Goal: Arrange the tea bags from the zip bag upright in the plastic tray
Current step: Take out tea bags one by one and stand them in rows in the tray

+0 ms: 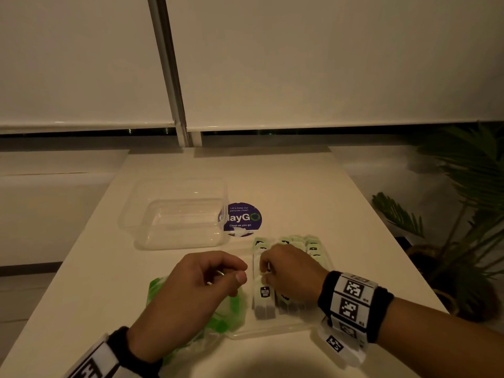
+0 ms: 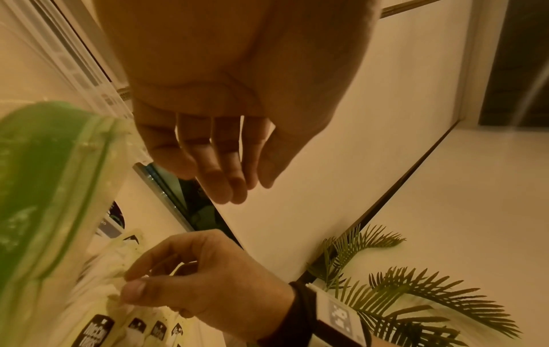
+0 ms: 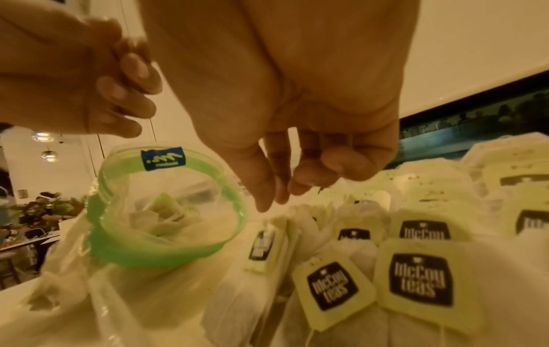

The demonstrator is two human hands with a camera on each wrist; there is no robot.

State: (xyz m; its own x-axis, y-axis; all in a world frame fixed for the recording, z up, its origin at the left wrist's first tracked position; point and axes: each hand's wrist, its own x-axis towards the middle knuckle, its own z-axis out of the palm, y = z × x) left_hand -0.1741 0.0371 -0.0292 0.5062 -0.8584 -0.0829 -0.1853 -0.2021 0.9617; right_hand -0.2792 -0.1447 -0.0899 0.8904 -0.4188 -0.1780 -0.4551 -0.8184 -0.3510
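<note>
Head view shows the tea bags packed in rows in the plastic tray near the front edge of the desk, with a few apparently left in the green-rimmed zip bag just to its left. They look light, soft and easily torn, so the stiff paper tag or top fold seems the safest hold. The right hand pinches at one bag's top; the left hand hovers loosely curled, holding nothing. Farther back stand a clear container and a round sticker; a potted palm stands beyond the right edge in the dim room.
</note>
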